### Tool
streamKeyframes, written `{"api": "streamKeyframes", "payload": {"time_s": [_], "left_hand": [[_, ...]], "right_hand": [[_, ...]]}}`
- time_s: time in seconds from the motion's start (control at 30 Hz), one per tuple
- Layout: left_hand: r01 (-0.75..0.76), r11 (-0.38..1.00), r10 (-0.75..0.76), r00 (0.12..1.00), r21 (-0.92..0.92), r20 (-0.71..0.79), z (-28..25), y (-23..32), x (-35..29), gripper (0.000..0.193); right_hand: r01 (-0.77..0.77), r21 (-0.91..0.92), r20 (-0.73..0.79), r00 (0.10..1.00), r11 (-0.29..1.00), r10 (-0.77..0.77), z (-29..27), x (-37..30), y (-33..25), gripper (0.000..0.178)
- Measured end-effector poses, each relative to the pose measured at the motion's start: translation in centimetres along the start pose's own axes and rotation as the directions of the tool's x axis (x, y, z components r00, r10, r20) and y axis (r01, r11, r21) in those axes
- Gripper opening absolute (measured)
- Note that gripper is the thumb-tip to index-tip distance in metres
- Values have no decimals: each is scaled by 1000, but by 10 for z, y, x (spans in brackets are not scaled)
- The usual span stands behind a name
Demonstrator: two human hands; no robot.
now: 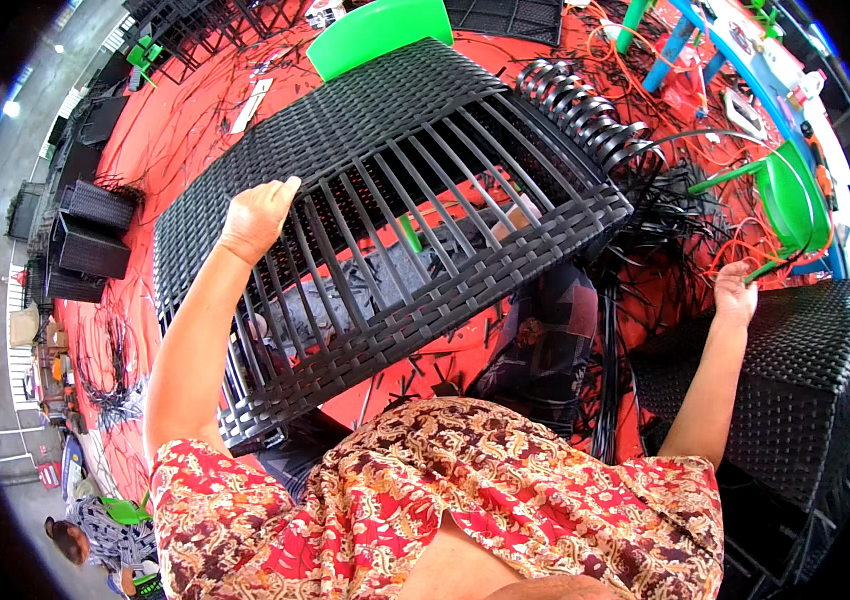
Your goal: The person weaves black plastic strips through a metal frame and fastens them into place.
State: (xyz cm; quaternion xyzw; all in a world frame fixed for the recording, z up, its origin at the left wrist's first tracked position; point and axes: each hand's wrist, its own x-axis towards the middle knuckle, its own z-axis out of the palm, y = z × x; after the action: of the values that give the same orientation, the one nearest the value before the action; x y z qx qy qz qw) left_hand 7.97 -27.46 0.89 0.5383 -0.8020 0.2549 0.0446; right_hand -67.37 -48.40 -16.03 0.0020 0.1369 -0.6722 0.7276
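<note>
A black woven panel on a frame (345, 110) lies tilted across my lap. Its far part and near border are tightly woven, and bare parallel slats span the gap between. My left hand (257, 218) is closed at the weave's edge, thumb and forefinger pinched together; what lies between them is too small to make out. Out to the right, my right hand (735, 294) is raised with its fingers pinched. A thin black plastic strip (715, 131) arcs from the panel's right side towards that hand, which appears to grip its end.
Coils of black strip (575, 105) stand by the panel's right corner, above a tangle of loose strips (665, 215). A green chair (793, 200) and a black woven piece (805, 350) are at right. Another green chair back (380, 35) stands beyond. A person (110, 535) sits far lower left.
</note>
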Motion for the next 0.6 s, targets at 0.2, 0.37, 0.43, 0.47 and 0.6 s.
{"api": "streamKeyframes", "payload": {"time_s": [0.2,0.37,0.43,0.47,0.6], "left_hand": [[38,999,-39,999,-21,-31,-9,-7,-36,24],[64,998,-64,998,9,-28,-14,-11,-54,22],[79,996,-80,997,50,7,-19,-19,-65,19],[98,993,-99,995,60,12,-22,-23,-72,18],[164,981,-168,985,100,37,-21,-31,-93,16]], "right_hand": [[295,117,-24,955,948,-294,40,-30,35,97],[-17,-376,113,992,926,64,53,-70,131,32],[97,-628,119,993,772,-29,96,-85,182,19],[146,-699,178,984,700,-28,115,-86,197,18],[351,-902,352,935,250,-43,174,-80,232,16]]}}
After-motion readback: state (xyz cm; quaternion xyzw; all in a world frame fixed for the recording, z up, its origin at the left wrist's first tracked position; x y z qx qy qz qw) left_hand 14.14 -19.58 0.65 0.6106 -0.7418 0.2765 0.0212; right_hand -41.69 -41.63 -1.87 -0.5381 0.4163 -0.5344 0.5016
